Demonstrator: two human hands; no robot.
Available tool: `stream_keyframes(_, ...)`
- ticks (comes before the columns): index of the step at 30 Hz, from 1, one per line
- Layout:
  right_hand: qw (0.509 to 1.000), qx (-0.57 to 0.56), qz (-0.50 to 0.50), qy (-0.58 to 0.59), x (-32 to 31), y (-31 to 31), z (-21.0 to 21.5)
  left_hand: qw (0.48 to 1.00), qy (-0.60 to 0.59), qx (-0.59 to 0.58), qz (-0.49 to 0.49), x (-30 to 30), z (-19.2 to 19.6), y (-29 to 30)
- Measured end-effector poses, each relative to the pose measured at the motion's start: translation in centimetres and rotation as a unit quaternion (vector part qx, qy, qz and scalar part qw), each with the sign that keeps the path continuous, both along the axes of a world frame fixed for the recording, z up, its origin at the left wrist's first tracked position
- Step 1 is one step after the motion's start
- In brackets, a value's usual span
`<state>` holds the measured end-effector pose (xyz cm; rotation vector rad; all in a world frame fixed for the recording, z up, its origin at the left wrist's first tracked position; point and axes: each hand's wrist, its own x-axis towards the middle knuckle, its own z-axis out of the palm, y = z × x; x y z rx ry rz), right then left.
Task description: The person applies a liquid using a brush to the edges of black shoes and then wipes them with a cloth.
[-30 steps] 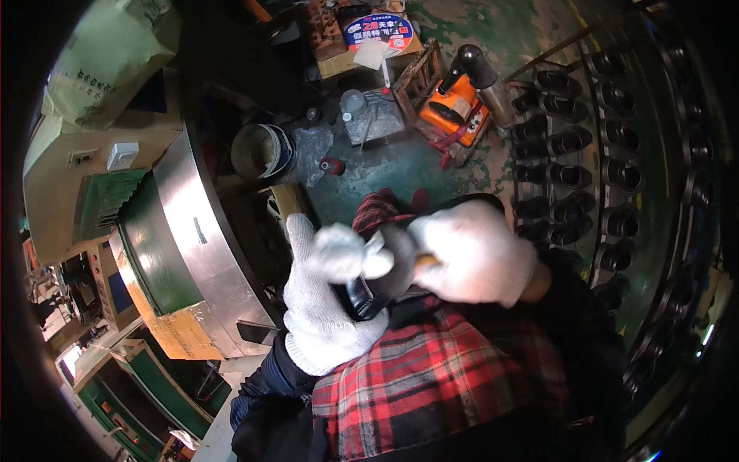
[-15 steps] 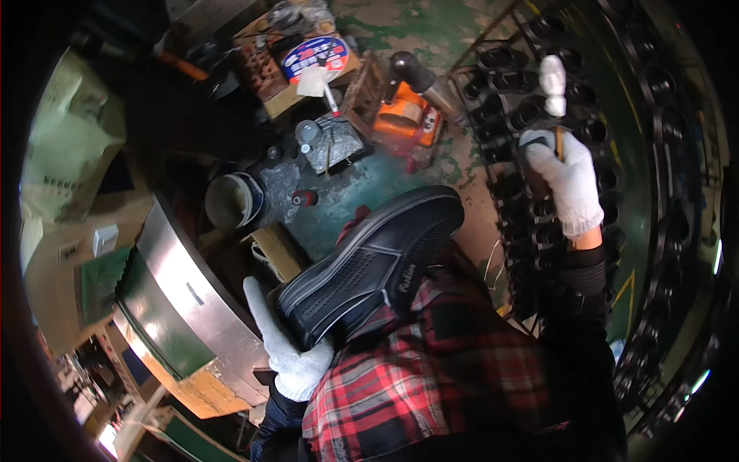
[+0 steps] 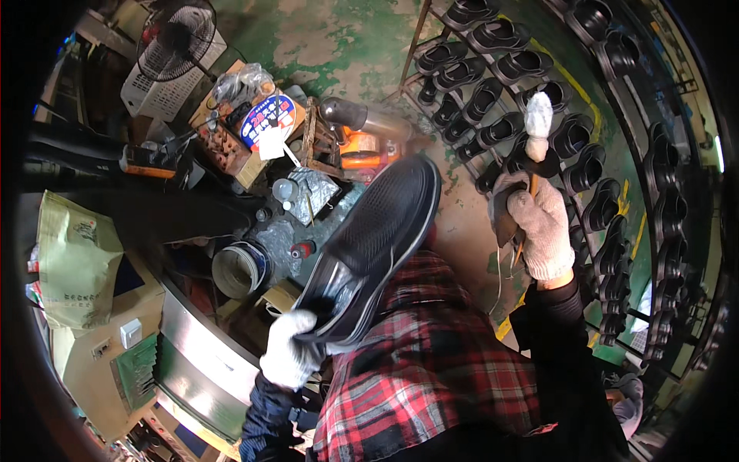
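Note:
A black slip-on shoe (image 3: 377,223) with a textured upper lies across my lap, its toe pointing up and right. My left hand (image 3: 291,350), in a white knit glove, grips it at the heel end, the thumb over the collar. My right hand (image 3: 543,229), gloved too, is raised on the right, its fingers closed around the thin wooden handle of a dauber (image 3: 538,123) with a white wrapped head. A dark flap-like piece (image 3: 504,206) shows beside those fingers; I cannot tell what it is.
Racks of black shoes (image 3: 523,65) fill the right side. Ahead stand a fan (image 3: 176,38), a cluttered box (image 3: 254,158), an orange device (image 3: 360,146), a small red bottle (image 3: 302,249) and a bucket (image 3: 237,269). A metal-edged machine (image 3: 212,335) stands close on the left.
The shoe has been turned over from its side so that its upper and opening show. My left thumb has closed over the heel. My right hand has shifted slightly left and lower with the dauber.

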<state>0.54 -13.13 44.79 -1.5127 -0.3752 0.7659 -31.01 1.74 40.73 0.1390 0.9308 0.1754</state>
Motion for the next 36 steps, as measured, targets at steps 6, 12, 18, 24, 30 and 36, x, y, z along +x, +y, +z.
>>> stream_keyframes(6,0.989,-0.006,0.144,-0.019,4.0,-3.2,0.7,0.988,-0.043,0.015,-0.148,10.5,0.5,-0.1)
stream_keyframes(12,0.978,0.014,0.181,-0.106,7.6,-4.9,1.4,0.964,-0.079,0.008,-0.252,18.3,0.6,-2.9)
stream_keyframes(18,0.986,0.008,0.145,-0.082,9.7,-7.8,2.0,0.949,-0.083,-0.033,-0.301,22.1,1.2,-4.9)
stream_keyframes(24,0.961,-0.122,0.184,-0.166,8.6,-7.7,2.7,0.947,-0.065,-0.032,-0.313,22.7,1.5,-5.5)
stream_keyframes(30,0.864,-0.202,0.163,-0.432,6.3,-7.4,-3.0,0.904,-0.091,0.211,-0.361,21.2,-0.8,-5.8)
stream_keyframes(36,0.938,-0.095,0.186,-0.277,6.3,-8.8,-0.4,0.93,-0.081,0.04,-0.357,23.1,0.4,-6.5)
